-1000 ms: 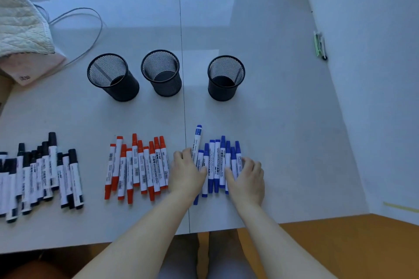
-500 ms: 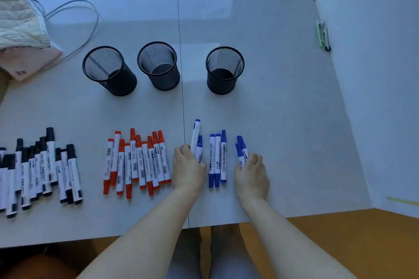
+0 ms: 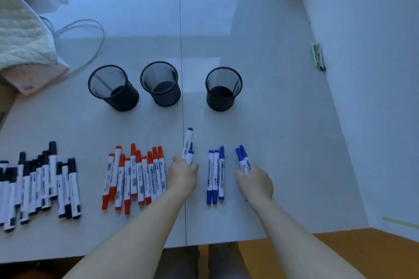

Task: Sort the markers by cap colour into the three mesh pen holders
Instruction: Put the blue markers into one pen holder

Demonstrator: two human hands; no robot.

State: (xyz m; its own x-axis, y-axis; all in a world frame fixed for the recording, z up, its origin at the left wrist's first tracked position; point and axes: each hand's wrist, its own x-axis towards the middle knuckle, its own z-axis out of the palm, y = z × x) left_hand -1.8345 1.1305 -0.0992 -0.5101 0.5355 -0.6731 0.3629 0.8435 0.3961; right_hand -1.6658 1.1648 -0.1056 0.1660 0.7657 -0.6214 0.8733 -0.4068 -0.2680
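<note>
Plastic blue markers [image 3: 215,174] look light, stiff, slick. Left hand [image 3: 184,175] and right hand [image 3: 255,180] each clutch a few mid-barrel.

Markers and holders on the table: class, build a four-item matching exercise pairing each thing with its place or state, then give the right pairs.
1. black markers
2. red markers
3. three blue markers
4. holders

A. lying between the hands
B. standing empty, far side
C. far left of the table
D. left of the left hand

Pairs: 1-C, 2-D, 3-A, 4-B
</note>
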